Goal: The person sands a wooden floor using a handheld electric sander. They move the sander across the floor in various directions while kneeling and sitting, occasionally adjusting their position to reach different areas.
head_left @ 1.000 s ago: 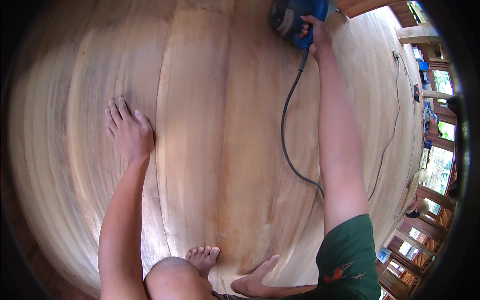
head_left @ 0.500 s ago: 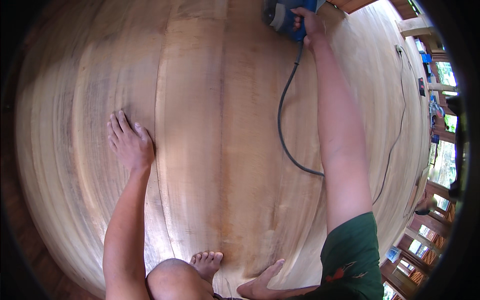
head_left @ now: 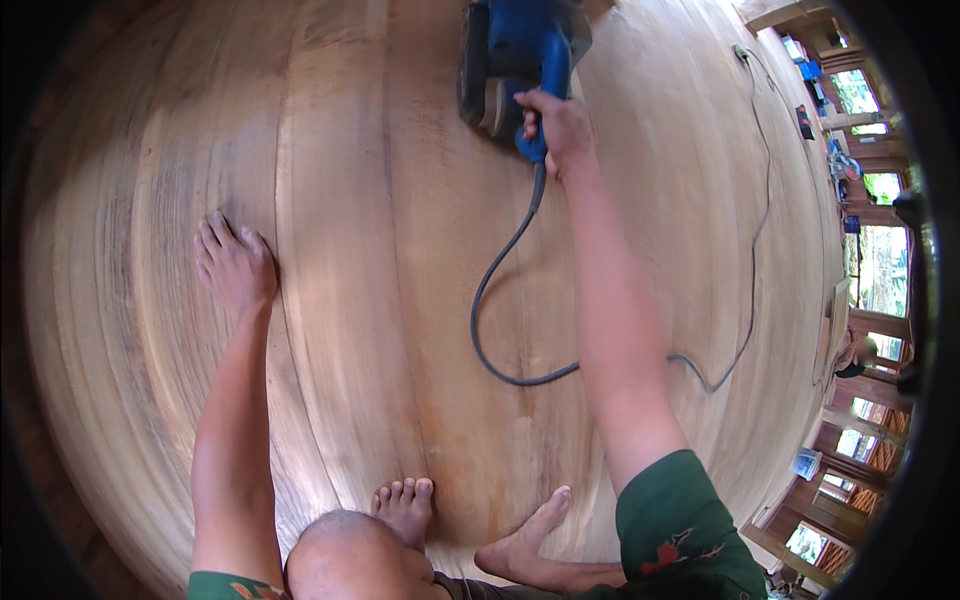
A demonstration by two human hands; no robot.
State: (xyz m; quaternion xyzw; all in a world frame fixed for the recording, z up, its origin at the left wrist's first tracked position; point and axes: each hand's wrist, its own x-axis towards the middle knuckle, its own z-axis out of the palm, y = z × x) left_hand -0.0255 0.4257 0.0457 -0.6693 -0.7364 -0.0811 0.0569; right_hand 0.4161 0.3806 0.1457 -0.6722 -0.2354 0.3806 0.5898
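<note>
My right hand (head_left: 560,135) grips the blue handle of a corded power tool (head_left: 515,50), which looks like a sander, at the top middle of the wide wooden board surface (head_left: 360,250). Its black cord hangs from the handle and loops across the boards under my forearm. My left hand (head_left: 235,265) lies flat on the boards at the left with its fingers apart, holding nothing, well away from the tool. The underside of the tool is hidden.
My bare feet (head_left: 405,515) and bent knee are at the lower middle. A thin cord runs from a plug (head_left: 745,55) down the right side. Along the far right are posts, windows, a white-blue bucket (head_left: 806,462), assorted small items and what looks like another person (head_left: 855,360).
My right hand has pulled the power tool left and back toward me, so more of it shows, and its cord loop has shifted left. My left hand still rests on the boards.
</note>
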